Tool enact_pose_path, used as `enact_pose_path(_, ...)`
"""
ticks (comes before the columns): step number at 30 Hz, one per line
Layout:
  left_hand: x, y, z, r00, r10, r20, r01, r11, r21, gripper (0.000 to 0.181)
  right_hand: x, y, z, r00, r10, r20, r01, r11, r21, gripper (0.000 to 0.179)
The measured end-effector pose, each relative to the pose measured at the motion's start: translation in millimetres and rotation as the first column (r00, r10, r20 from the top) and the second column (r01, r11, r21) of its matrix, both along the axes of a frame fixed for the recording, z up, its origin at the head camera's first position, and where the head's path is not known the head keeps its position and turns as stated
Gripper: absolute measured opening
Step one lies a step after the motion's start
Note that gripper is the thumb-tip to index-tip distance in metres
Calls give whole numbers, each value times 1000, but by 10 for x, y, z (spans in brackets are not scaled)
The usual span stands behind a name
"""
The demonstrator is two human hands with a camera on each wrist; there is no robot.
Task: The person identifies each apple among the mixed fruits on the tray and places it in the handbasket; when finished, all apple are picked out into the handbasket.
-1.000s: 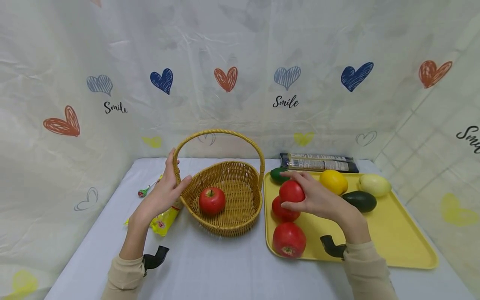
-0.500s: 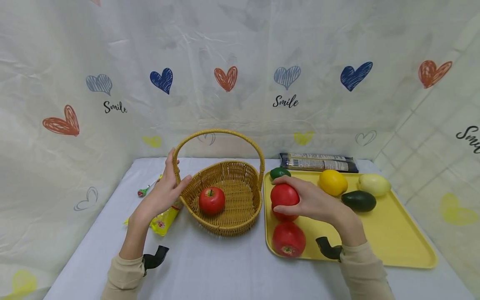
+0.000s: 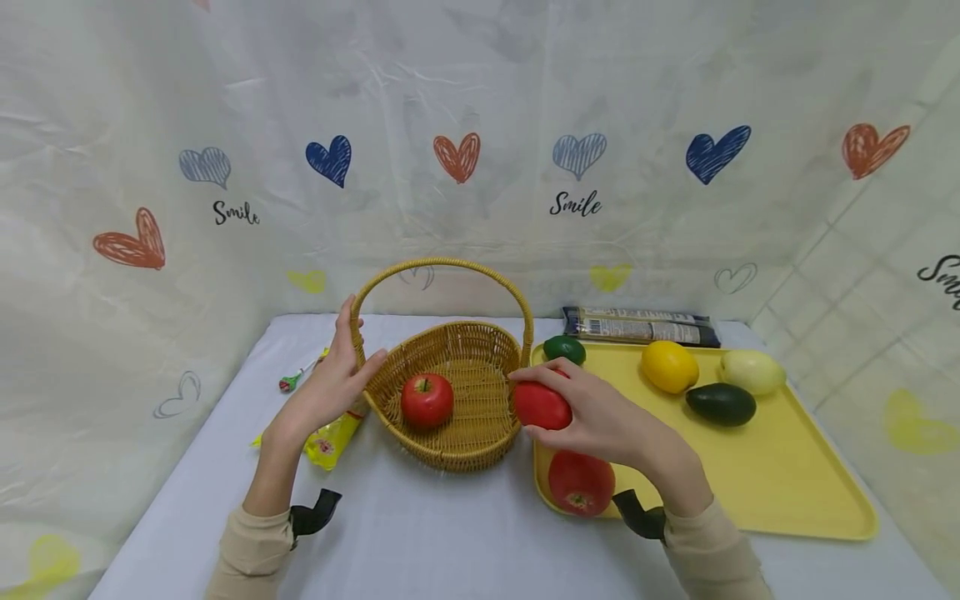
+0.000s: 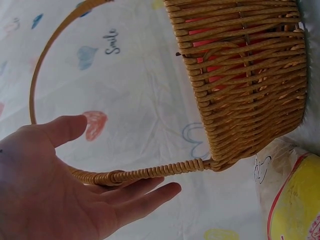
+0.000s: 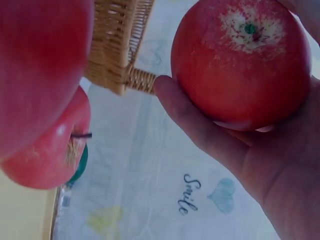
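My right hand (image 3: 607, 417) grips a red apple (image 3: 540, 406) between thumb and fingers, near the basket's right rim and the tray's left edge. Its underside, with a green-centred pit, faces the right wrist camera. My left hand (image 3: 322, 387) rests against the left side of the handle of the wicker basket (image 3: 448, 457). In the left wrist view its fingers (image 4: 145, 202) are fairly straight behind the wrapped handle, the thumb apart. Inside the basket sits another red apple (image 3: 427, 401). Further apples, one at the front (image 3: 581, 482) and one with a stem (image 5: 50, 150), lie on the tray.
The yellow tray (image 3: 795, 475) also bears a lemon (image 3: 670, 367), a pale green-yellow fruit (image 3: 752, 372), a dark avocado (image 3: 721, 404) and a green fruit (image 3: 564, 349). Dark packets (image 3: 641, 326) lie behind it. Left of the basket are a yellow packet (image 3: 333, 439) and a lollipop (image 3: 291, 382).
My right hand has carried its apple left and slightly down, from above the tray's apples to beside the basket's rim. My left hand stays at the handle.
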State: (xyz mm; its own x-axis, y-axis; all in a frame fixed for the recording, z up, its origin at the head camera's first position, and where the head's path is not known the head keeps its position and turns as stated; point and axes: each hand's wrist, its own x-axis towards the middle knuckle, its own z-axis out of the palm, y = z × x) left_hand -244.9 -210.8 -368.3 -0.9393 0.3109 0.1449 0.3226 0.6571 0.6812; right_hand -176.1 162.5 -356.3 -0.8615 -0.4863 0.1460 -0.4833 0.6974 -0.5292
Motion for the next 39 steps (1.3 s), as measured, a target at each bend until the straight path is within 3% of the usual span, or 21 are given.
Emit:
enact_pose_path(4,-13,17,-12,1000,-8,-3,8,1000,4,92,48,-147,2,1000,-10,-14,11,999,49,59)
enact_pose_path(11,-6,-3,1,1000,-11,-3,11,1000,-4,92,51,-493,-111,976,71,-208,-49,992,113,63)
enact_pose_path(16,-7,-10,-8,1000,-11,6,11,1000,4,92,61,-637,-166,986,55,-156,-39,994,106,56)
enact_pose_path(19,-10,-11,-7,1000,-11,-1,11,1000,0,93,59,-691,-202,990,83,-118,-74,994,79,50)
enact_pose_path(25,-16,13,-15,1000,-6,-15,6,1000,-6,93,34,-798,-281,983,112,-143,-102,992,75,48)
enact_pose_path(34,28,-19,-23,1000,2,-5,-2,1000,12,93,-86,-975,-373,996,84,-20,-79,984,156,50)
enact_pose_path(39,23,-28,-3,1000,-16,-24,16,1000,12,91,-138,-1106,-391,997,70,-46,-59,978,199,48)
